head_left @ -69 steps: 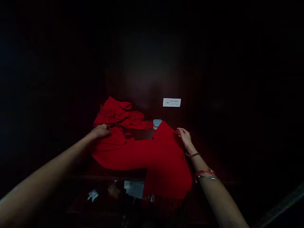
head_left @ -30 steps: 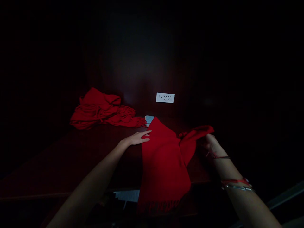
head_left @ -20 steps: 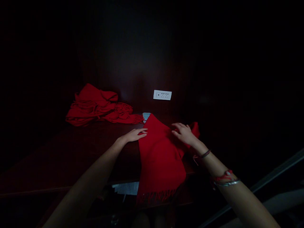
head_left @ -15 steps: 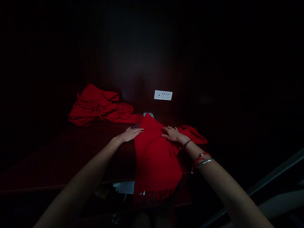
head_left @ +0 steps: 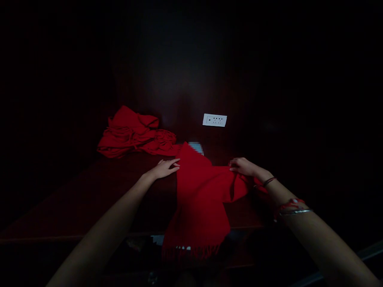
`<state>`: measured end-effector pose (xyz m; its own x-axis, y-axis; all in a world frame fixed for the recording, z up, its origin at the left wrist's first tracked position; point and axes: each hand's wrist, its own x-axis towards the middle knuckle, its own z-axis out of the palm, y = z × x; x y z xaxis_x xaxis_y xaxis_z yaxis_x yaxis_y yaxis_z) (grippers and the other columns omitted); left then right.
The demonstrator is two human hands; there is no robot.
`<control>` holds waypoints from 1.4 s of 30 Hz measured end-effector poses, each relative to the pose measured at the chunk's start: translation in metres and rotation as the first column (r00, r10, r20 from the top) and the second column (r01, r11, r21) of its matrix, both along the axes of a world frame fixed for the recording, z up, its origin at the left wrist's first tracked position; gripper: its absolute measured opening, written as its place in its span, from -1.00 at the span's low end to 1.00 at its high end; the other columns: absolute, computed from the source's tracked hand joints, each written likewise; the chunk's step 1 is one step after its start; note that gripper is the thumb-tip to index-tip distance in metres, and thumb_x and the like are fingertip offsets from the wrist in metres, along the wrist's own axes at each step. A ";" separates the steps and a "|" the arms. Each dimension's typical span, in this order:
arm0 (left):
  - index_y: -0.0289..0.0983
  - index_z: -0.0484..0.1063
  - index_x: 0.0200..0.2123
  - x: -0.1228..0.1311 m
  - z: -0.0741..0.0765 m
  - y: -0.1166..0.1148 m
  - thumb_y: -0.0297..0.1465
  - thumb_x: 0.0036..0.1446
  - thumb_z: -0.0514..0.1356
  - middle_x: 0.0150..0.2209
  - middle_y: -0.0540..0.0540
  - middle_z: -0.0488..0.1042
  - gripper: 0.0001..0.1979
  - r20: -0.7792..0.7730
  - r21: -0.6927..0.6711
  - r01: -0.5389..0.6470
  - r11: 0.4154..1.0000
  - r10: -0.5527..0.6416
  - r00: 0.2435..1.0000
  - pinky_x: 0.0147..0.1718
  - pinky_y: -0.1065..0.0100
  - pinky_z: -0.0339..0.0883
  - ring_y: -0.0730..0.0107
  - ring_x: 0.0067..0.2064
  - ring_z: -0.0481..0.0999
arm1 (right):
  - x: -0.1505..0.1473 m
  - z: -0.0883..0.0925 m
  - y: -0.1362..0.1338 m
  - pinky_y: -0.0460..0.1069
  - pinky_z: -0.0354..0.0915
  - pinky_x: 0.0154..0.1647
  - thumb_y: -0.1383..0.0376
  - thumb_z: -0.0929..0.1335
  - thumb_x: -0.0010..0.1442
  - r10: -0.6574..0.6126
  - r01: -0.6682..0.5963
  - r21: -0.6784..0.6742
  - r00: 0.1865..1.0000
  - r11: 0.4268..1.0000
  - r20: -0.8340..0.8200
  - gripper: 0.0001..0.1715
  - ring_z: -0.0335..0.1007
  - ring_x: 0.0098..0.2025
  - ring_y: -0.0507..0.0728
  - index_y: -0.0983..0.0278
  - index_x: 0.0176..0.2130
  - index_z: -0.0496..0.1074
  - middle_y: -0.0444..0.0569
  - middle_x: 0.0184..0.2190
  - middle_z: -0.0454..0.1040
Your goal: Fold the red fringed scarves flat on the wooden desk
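Observation:
A red fringed scarf (head_left: 199, 187) lies on the dark tabletop, its fringed end hanging over the front edge. Resting at the scarf's left edge is my left hand (head_left: 166, 168), fingers stretched and a little apart. My right hand (head_left: 243, 165) is closed on a fold of the scarf's right part, which is pulled out sideways into a slanting band. The cloth beneath and behind my right hand is partly hidden.
A heap of red cloth (head_left: 131, 133) lies at the back left, touching the scarf's far end. Behind the scarf is a pale blurred object (head_left: 196, 147). A white socket panel (head_left: 214, 120) sits on the dark wall. Under the front edge, papers (head_left: 157, 239) show.
My right hand has moved right and drawn a fold of the scarf with it. My left hand stays at the scarf's left edge. The view has shifted slightly left.

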<state>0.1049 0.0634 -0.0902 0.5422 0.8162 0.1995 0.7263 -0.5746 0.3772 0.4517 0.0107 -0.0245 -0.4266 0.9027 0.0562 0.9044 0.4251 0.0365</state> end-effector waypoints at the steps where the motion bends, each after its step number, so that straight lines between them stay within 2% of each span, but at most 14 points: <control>1: -0.17 0.02 0.07 0.001 -0.002 0.002 -0.16 0.03 -0.06 -0.09 -0.03 0.35 -0.49 0.007 0.020 -0.005 1.000 0.005 1.000 0.02 0.14 -0.19 0.31 0.00 0.21 | 0.005 0.000 0.001 -0.11 0.15 -0.29 0.28 0.22 0.04 -0.026 0.027 -0.010 0.999 1.000 0.037 -0.79 0.31 -0.31 0.07 0.30 -0.36 0.40 0.01 -0.35 0.42; 5: -0.18 0.08 0.04 0.004 -0.005 0.003 -0.22 0.03 -0.03 -0.13 -0.04 0.38 -0.53 0.011 0.060 -0.032 0.998 0.031 0.999 -0.02 0.15 -0.10 0.31 -0.04 0.25 | 0.001 -0.009 0.001 -0.10 0.15 -0.33 0.30 0.20 0.06 -0.069 0.073 -0.028 0.990 0.997 0.127 -0.77 0.33 -0.33 0.08 0.29 -0.33 0.40 0.03 -0.34 0.44; 9: -0.16 0.16 -0.02 0.007 -0.002 -0.006 -0.27 0.04 -0.03 -0.11 -0.04 0.36 -0.61 0.015 0.135 -0.045 0.990 0.043 0.999 0.00 0.12 -0.16 0.30 -0.02 0.23 | -0.022 -0.012 0.002 -0.12 0.14 -0.40 0.28 0.18 0.08 -0.095 0.096 -0.004 0.988 0.995 0.121 -0.76 0.35 -0.36 0.08 0.28 -0.33 0.39 0.03 -0.36 0.44; 11: -0.19 0.17 -0.02 0.011 0.000 -0.012 -0.27 0.05 -0.03 -0.09 -0.05 0.34 -0.61 0.053 0.191 0.008 0.982 -0.018 0.998 0.00 0.20 -0.10 0.33 -0.03 0.22 | -0.029 -0.010 0.004 -0.13 0.14 -0.41 0.26 0.16 0.11 -0.129 0.126 0.050 0.989 0.991 0.075 -0.74 0.34 -0.37 0.07 0.28 -0.33 0.37 0.03 -0.36 0.44; 14: -0.26 0.12 0.02 0.018 0.002 -0.016 -0.27 0.04 0.00 -0.18 -0.07 0.38 -0.56 0.087 0.176 0.129 0.976 -0.146 0.985 -0.12 0.39 0.09 0.40 -0.14 0.31 | -0.032 -0.010 0.008 -0.14 0.13 -0.41 0.24 0.13 0.13 -0.162 0.163 0.108 0.987 0.981 -0.011 -0.72 0.34 -0.35 0.06 0.29 -0.27 0.32 0.02 -0.35 0.43; 17: -0.28 0.15 0.00 0.021 0.000 -0.014 -0.37 0.03 0.02 -0.30 -0.06 0.39 -0.58 0.034 0.158 0.112 0.981 -0.119 0.992 -0.20 0.42 0.14 0.41 -0.23 0.33 | -0.032 -0.020 0.010 -0.12 0.14 -0.40 0.22 0.11 0.15 -0.182 0.184 0.113 0.983 0.976 -0.023 -0.70 0.34 -0.35 0.07 0.29 -0.23 0.28 0.03 -0.35 0.42; 23: -0.18 0.21 -0.06 0.017 -0.003 -0.013 -0.46 0.07 -0.09 -0.20 -0.08 0.33 -0.66 -0.111 0.249 0.046 0.968 -0.018 0.994 -0.20 0.35 0.11 0.36 -0.15 0.28 | -0.014 -0.039 0.003 -0.03 0.14 -0.18 0.11 0.14 0.10 -0.082 0.081 0.017 0.996 0.997 0.032 -0.52 0.25 -0.13 0.15 0.33 -0.06 0.21 0.13 -0.13 0.32; 27: -0.16 0.26 -0.12 0.017 0.001 -0.019 -0.52 0.05 -0.10 -0.20 -0.07 0.33 -0.66 -0.187 0.308 0.053 0.950 0.006 0.982 -0.18 0.30 0.06 0.34 -0.12 0.27 | 0.018 -0.036 -0.007 0.18 0.06 -0.11 0.02 0.21 0.00 -0.178 0.181 -0.019 0.978 0.983 0.111 -0.41 0.09 0.00 0.28 0.23 -0.01 0.19 0.12 -0.02 0.20; 30: -0.18 0.27 -0.14 0.018 0.003 -0.021 -0.56 0.02 -0.10 -0.19 -0.09 0.33 -0.65 -0.220 0.338 0.057 0.939 0.020 0.975 -0.17 0.28 0.04 0.31 -0.12 0.27 | 0.030 -0.032 -0.015 0.21 0.05 -0.11 0.11 0.23 0.01 -0.248 0.242 0.060 0.959 0.968 0.139 -0.48 0.04 0.01 0.30 0.22 -0.03 0.22 0.12 -0.02 0.19; 32: -0.19 0.27 -0.14 0.019 0.004 -0.022 -0.57 0.02 -0.11 -0.18 -0.11 0.32 -0.64 -0.231 0.345 0.058 0.937 0.025 0.973 -0.17 0.27 0.03 0.30 -0.12 0.27 | 0.022 -0.030 -0.023 0.19 0.05 -0.10 0.17 0.22 0.03 -0.261 0.245 0.168 0.962 0.955 0.080 -0.52 0.03 0.00 0.30 0.24 -0.03 0.23 0.13 -0.04 0.20; 35: -0.21 0.27 -0.14 0.020 0.010 -0.028 -0.54 0.04 -0.11 -0.18 -0.12 0.32 -0.67 -0.228 0.354 0.075 0.932 0.009 0.974 -0.15 0.26 0.01 0.29 -0.13 0.27 | -0.011 -0.029 -0.042 0.14 0.05 -0.06 0.16 0.19 0.07 -0.143 0.162 0.231 0.985 0.959 -0.097 -0.51 0.01 0.02 0.25 0.25 0.00 0.19 0.12 -0.02 0.16; 37: -0.22 0.27 -0.14 0.019 0.016 -0.041 -0.47 0.08 -0.10 -0.18 -0.11 0.30 -0.72 -0.192 0.351 0.102 0.931 -0.035 0.981 -0.15 0.29 0.03 0.31 -0.14 0.26 | -0.038 -0.031 -0.060 0.10 0.03 -0.01 0.10 0.18 0.06 0.043 -0.010 0.174 0.981 0.985 -0.188 -0.46 0.01 0.04 0.20 0.22 0.03 0.14 0.06 0.01 0.13; 39: -0.24 0.27 -0.18 0.015 0.023 -0.064 -0.36 0.10 -0.08 -0.22 -0.09 0.30 -0.75 -0.152 0.305 0.156 0.940 -0.113 0.982 -0.21 0.37 0.08 0.37 -0.19 0.28 | -0.059 -0.037 -0.077 0.09 0.00 0.02 0.06 0.19 0.05 0.206 -0.187 0.105 0.955 0.977 -0.213 -0.42 -0.02 0.06 0.18 0.18 0.05 0.10 0.01 0.03 0.12; 42: -0.22 0.27 -0.22 0.005 0.028 -0.106 -0.20 0.06 -0.03 -0.28 -0.03 0.30 -0.71 -0.168 0.202 0.257 0.945 -0.225 0.960 -0.31 0.44 0.14 0.42 -0.28 0.30 | -0.076 -0.048 -0.093 0.11 -0.01 0.02 0.10 0.17 0.08 0.281 -0.267 0.092 0.934 0.959 -0.221 -0.48 -0.01 0.05 0.18 0.17 0.03 0.12 0.02 0.02 0.14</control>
